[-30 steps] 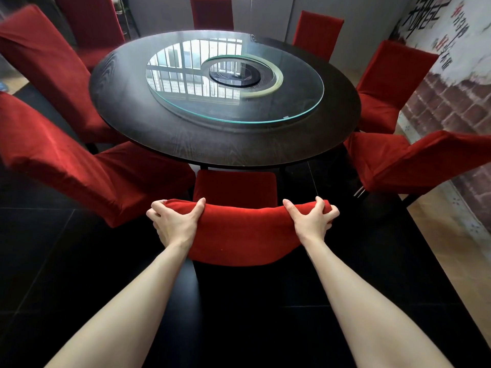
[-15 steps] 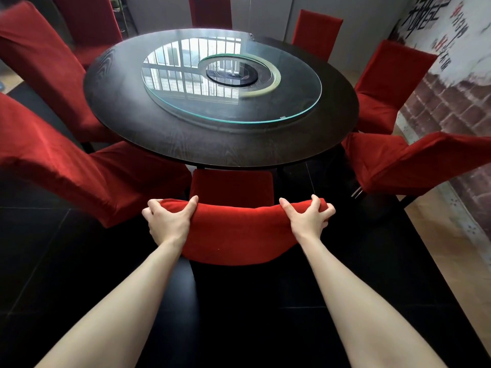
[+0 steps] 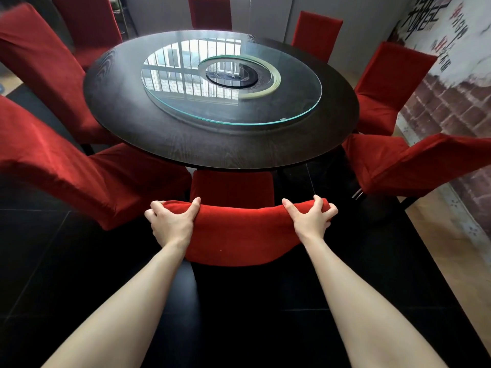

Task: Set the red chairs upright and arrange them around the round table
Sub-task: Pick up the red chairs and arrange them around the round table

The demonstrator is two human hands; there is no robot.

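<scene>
The near chair [image 3: 239, 235] stood upright at the side of the round table [image 3: 164, 144] closest to the person, with its seat partly under the table's edge and its backrest turned outward. The left hand [image 3: 171, 224] gripped one end of the backrest's top and the right hand [image 3: 309, 221] gripped the other. The fingers [image 3: 318, 203] of both were curled over the padded top and clamped on it, thumbs spread toward its middle.

The step in hand seemed to be squaring this chair and sliding it in. It probably called for an even push from both hands, so that the seat travelled straight toward the table's centre and did not swing. The red cover looked soft and loose, so the grip likely had to press through to the frame, or the cloth might have slipped over it. Pushing low and level would probably have kept the legs sliding on the dark floor [image 3: 79, 274] without tipping the chair.

The neighbouring chair [image 3: 79, 171] at the table's near left lay just beside this seat, so that side appeared to need the most care. The chair [image 3: 414, 160] at the table's near right stood further apart. More red chairs ringed the table's far side, and whether each sat square could not be told through the wide lens. A sensible stop was with the backrest short of the table's edge
</scene>
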